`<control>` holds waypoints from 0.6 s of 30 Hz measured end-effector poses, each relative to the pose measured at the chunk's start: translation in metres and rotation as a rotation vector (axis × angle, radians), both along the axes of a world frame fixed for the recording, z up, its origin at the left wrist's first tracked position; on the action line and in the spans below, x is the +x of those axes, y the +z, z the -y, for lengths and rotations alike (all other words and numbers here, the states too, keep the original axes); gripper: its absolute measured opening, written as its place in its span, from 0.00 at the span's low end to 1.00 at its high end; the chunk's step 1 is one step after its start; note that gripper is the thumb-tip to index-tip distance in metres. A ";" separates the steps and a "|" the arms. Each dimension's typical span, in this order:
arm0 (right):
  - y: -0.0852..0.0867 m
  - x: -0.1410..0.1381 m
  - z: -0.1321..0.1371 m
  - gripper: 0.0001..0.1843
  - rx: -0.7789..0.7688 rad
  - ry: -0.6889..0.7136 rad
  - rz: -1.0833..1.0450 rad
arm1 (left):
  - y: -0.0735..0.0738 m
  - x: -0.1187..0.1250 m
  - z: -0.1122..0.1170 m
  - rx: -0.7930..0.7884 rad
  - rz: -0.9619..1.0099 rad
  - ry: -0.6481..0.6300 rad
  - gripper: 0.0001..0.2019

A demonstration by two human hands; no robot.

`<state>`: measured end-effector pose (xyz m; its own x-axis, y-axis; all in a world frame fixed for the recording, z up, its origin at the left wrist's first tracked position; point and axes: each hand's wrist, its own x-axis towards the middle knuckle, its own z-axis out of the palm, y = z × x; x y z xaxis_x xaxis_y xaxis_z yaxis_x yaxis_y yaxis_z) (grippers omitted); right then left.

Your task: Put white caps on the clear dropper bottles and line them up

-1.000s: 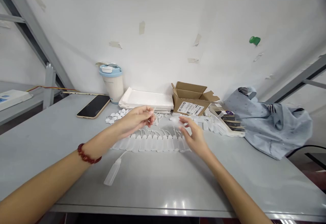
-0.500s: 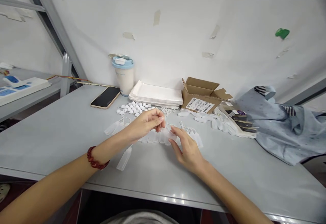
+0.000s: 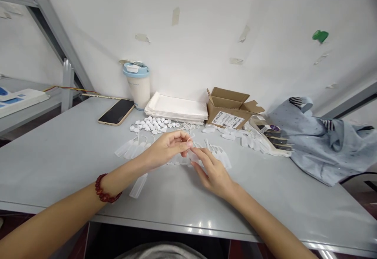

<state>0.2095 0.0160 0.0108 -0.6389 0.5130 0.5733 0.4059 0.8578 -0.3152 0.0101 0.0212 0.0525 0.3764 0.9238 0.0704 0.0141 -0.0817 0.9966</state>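
Observation:
My left hand (image 3: 173,146) is closed, thumb and fingers pinching a thin white tube (image 3: 191,137) whose end shows above the fingertips. Close against it, my right hand (image 3: 212,172) has curled fingers, the index fingertip meeting the left fingertips. Something translucent shows between its thumb and index finger, too unclear to name. Behind and below both hands lies a row of small translucent bottles (image 3: 178,159). More bottles with thin bent tubes lie to the left (image 3: 131,149) and to the right (image 3: 222,157). One single bottle (image 3: 138,186) lies nearer, beside my left forearm.
Small white caps (image 3: 153,124) and thin white tubes (image 3: 188,126) lie behind my hands. Along the wall stand a phone (image 3: 117,112), a lidded cup (image 3: 138,90), stacked white envelopes (image 3: 179,107) and an open cardboard box (image 3: 228,113). Blue cloth (image 3: 321,141) covers the right side.
My right hand has come up to my left fingertips, closing the gap between them. The whole view has shifted slightly, so the table things appear a little further left.

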 end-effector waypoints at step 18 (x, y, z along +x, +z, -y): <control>-0.003 -0.002 0.006 0.24 -0.183 -0.071 -0.144 | -0.004 -0.002 0.001 0.039 -0.128 0.053 0.14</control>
<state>0.2070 0.0099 0.0076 -0.5157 0.6572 0.5496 0.4024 0.7521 -0.5218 0.0086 0.0206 0.0489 0.3357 0.9400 0.0612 0.1460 -0.1161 0.9824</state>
